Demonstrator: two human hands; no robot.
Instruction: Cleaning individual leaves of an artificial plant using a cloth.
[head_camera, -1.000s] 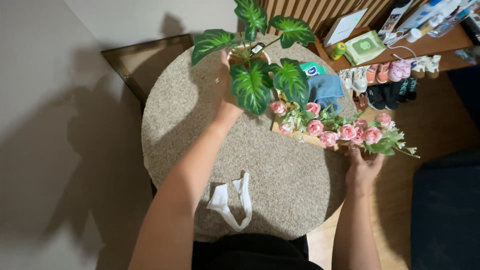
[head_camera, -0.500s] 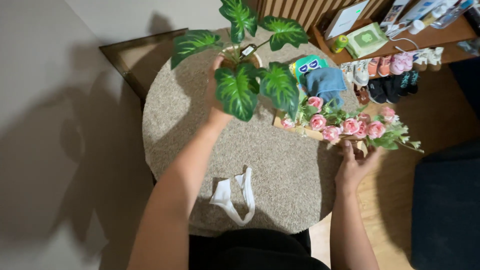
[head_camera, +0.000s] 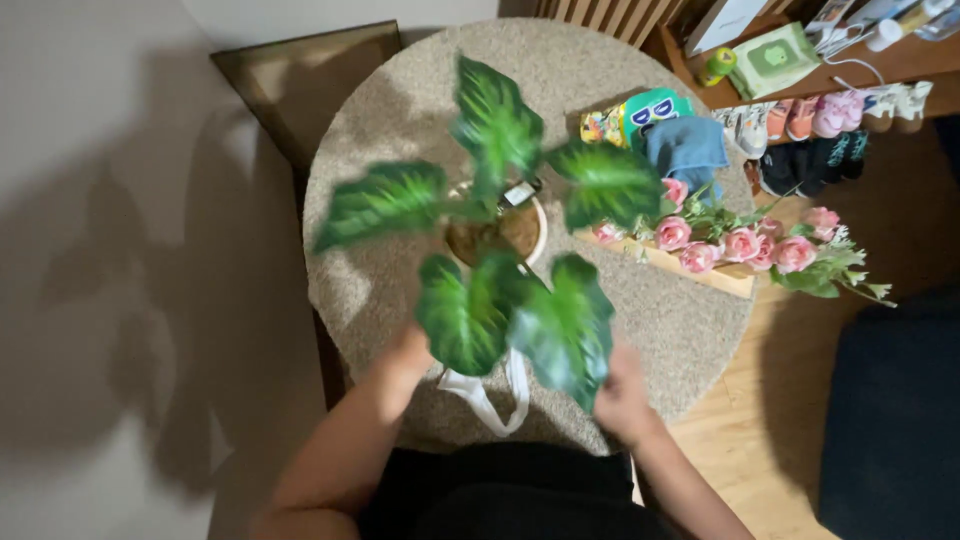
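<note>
A potted plant with big green white-veined leaves (head_camera: 480, 215) stands in a white pot (head_camera: 538, 232) near the middle of a round beige speckled table (head_camera: 380, 130). My left hand (head_camera: 408, 356) is at the table's near edge, its fingers hidden under a low leaf. My right hand (head_camera: 620, 395) is blurred beside another low leaf, a little off the table's near right edge. Neither hand visibly touches the pot. A white strap-like cloth item (head_camera: 490, 400) lies between my hands.
A bunch of pink roses (head_camera: 735, 245) lies on a wooden board (head_camera: 700, 272) at the table's right. Behind it are a blue cloth (head_camera: 685, 145) and a colourful pack (head_camera: 630, 112). Shoes (head_camera: 800, 120) line the floor; a dark seat (head_camera: 890, 420) is at right.
The plant has come from the table's far side to its middle, nearer me. My left hand has left the pot and drawn back; my right hand moved away from the roses.
</note>
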